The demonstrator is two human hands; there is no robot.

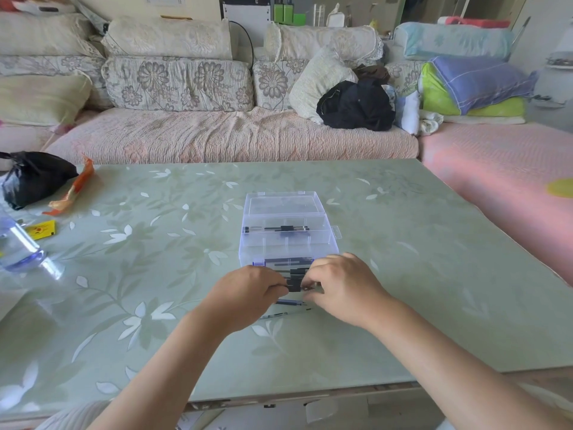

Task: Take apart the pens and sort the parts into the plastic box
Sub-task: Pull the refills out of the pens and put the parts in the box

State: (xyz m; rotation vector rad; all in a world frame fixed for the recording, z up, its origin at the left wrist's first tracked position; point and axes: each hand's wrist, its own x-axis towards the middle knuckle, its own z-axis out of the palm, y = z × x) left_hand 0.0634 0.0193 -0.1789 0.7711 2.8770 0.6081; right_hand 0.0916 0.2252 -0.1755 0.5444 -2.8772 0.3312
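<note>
The pen lies level with its long axis running from 9 o'clock to 3 o'clock, held just above the surface at 6 o'clock of the plastic box. Only its dark middle section shows between the fingers, so which end is the tip cannot be told.

The left hand pinches the 9 o'clock end with curled fingers and thumb, and the right hand pinches the 3 o'clock end the same way, knuckles up. The two hands are nearly touching.

Just at 6 o'clock of the hands, two thin refills lie on the surface, roughly parallel to the pen.

The box is clear, with its lid swung open towards 12 o'clock. Dark pen parts rest in its far compartment, and more lie in the near one (partly hidden by the fingers), all lined up from 9 to 3.

Well apart towards 10 o'clock sit a black bag and an orange wrapper. At 9 o'clock lie a yellow packet and a clear bottle. A sofa runs along 12 o'clock.
</note>
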